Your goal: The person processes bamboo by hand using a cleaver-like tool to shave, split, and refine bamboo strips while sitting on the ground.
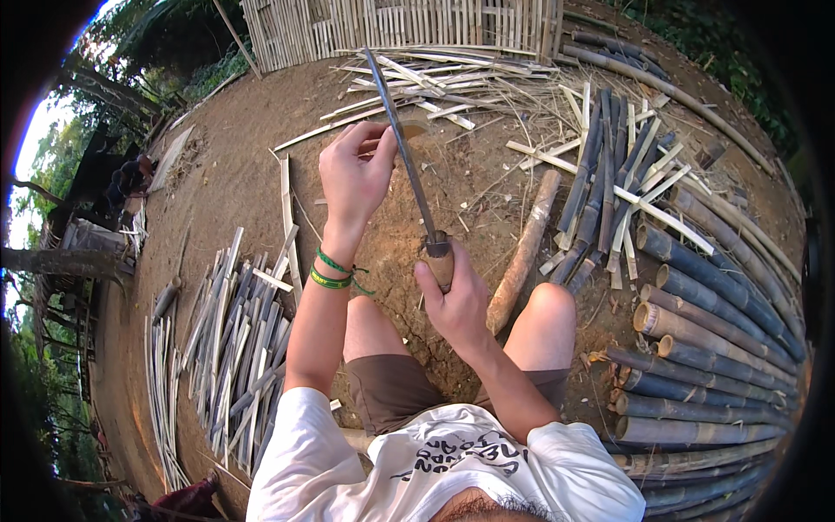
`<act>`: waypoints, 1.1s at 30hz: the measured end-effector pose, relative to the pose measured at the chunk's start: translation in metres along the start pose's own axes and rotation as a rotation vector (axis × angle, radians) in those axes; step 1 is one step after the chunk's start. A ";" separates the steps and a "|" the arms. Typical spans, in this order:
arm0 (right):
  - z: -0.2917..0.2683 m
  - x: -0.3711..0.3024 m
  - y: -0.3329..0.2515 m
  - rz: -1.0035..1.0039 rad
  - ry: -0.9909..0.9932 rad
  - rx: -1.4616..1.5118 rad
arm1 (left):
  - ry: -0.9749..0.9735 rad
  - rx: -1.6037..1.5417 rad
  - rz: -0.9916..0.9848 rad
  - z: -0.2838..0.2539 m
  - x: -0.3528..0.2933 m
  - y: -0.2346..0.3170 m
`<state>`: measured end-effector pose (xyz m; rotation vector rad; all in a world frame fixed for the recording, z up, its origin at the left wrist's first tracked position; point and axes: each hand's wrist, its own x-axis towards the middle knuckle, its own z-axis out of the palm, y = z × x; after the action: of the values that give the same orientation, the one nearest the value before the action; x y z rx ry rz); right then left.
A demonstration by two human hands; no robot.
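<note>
A long machete (407,157) points up and away from me, its narrow dark blade leaning slightly left. My right hand (457,300) is wrapped around its wooden handle (437,265), just below a dark collar. Beside the upper half of the blade is my left hand (357,174), with green bands (332,271) on its wrist. Its fingers are curled in and the thumb is pressed close to the blade. What is between those fingertips, if anything, I cannot make out. A small brownish shape (415,130) shows just past the blade there.
Split bamboo strips (235,348) lie in a pile to the left. Dark bamboo poles (713,383) are stacked at the right, and more split pieces (609,174) lie beyond them. A pale log (524,248) rests near my right knee. A bamboo fence (391,26) stands at the back.
</note>
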<state>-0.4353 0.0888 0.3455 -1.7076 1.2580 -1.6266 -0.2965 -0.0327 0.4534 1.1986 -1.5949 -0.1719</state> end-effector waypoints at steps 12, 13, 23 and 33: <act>-0.014 0.018 -0.010 0.144 -0.127 0.193 | 0.010 -0.484 -0.322 -0.005 -0.015 -0.003; -0.014 0.018 -0.010 0.142 -0.127 0.190 | 0.015 -0.480 -0.325 -0.005 -0.014 -0.003; -0.011 0.018 -0.012 0.104 -0.139 0.172 | 0.040 -0.469 -0.451 -0.012 -0.006 -0.001; -0.007 0.017 -0.008 0.091 -0.132 0.188 | 0.002 -0.452 -0.472 -0.017 0.001 0.000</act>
<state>-0.4414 0.0799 0.3622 -1.5915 1.0691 -1.5028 -0.2834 -0.0255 0.4607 1.1866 -1.1602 -0.7898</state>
